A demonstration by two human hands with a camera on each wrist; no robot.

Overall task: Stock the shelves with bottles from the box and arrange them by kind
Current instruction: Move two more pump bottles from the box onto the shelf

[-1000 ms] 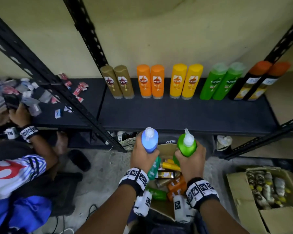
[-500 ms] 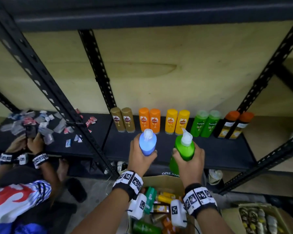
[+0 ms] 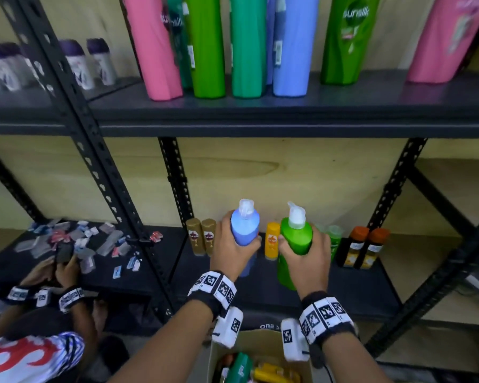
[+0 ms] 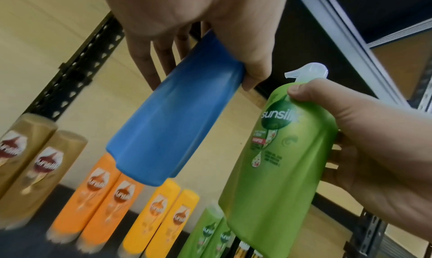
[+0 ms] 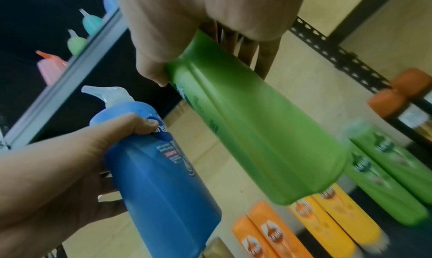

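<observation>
My left hand (image 3: 234,248) grips a blue pump bottle (image 3: 244,228) upright by its shoulder, and my right hand (image 3: 306,251) grips a green pump bottle (image 3: 296,239) the same way. Both are held in the air in front of the lower shelf (image 3: 260,288). In the left wrist view the blue bottle (image 4: 173,117) hangs from my fingers, with the green Sunsilk bottle (image 4: 278,160) beside it. The right wrist view shows the green bottle (image 5: 254,132) and the blue one (image 5: 158,178). The open cardboard box (image 3: 260,360) with more bottles sits below my wrists.
The upper shelf (image 3: 260,111) carries tall pink, green and blue bottles (image 3: 249,45). Small gold, orange, yellow, green and dark bottles (image 3: 271,240) line the back of the lower shelf. Black slotted uprights (image 3: 94,161) frame the bays. Another person (image 3: 33,352) handles sachets at the left.
Both hands have lifted the blue and green bottles up out of the box to lower-shelf height. My head has tilted upward, bringing the upper shelf into sight.
</observation>
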